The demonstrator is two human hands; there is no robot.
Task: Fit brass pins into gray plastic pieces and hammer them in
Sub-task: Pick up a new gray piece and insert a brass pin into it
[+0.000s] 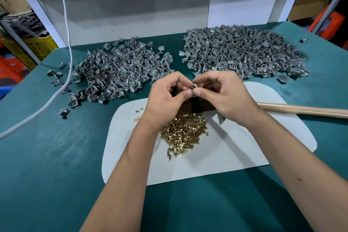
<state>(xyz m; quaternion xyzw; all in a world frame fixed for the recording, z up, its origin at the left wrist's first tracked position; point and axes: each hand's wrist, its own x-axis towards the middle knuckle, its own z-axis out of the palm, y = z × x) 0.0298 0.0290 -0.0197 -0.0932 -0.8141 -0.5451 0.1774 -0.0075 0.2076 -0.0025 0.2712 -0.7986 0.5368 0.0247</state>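
Brass pin (192, 87) pinched between both hands, left hand (167, 96) and right hand (224, 96) fingers curled around a small gray piece (196, 86) above the table (47, 156). Fitting step underway; next, probably seating it, then reaching for the hammer handle (305, 109).

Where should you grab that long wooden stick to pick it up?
Grab the wooden handle around its bare middle, coming down from above. It lies flat on the white mat and green table, round and slim, so fingers can wrap it; its left end hides under the right hand.
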